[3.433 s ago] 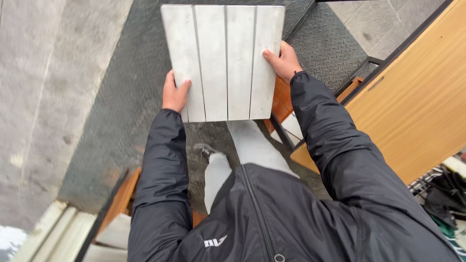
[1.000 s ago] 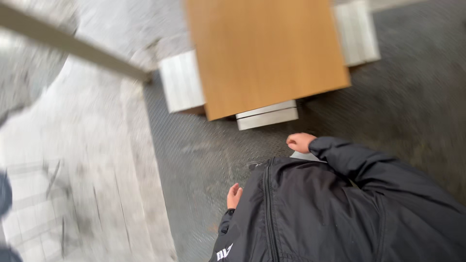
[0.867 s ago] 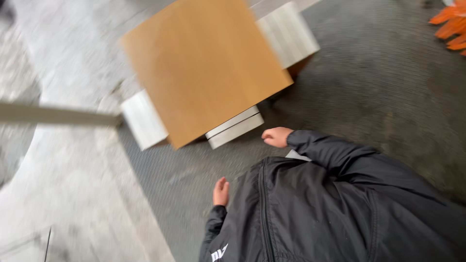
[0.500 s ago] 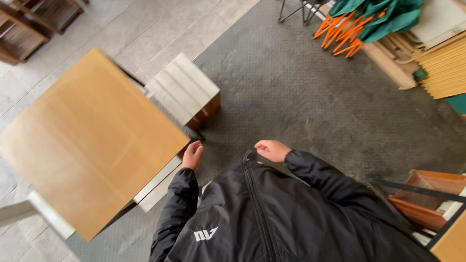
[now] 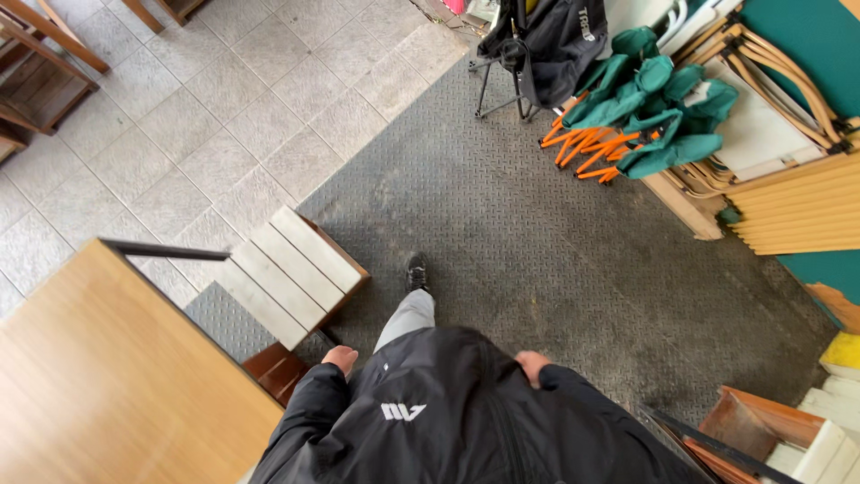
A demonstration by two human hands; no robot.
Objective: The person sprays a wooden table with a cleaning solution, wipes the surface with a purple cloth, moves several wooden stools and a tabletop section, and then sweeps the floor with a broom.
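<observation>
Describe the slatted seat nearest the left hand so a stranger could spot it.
Start at the large tan wooden tabletop at lower left. Just past its far edge, near the left hand, sits a white slatted wooden seat with brown sides. It alone has four pale parallel boards.

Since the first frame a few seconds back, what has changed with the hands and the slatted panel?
Both hands let go of the panel: the left hand and right hand now hang empty by the black jacket. A slatted white panel lies by the wooden tabletop. The person has turned; the jacket is unchanged.
</observation>
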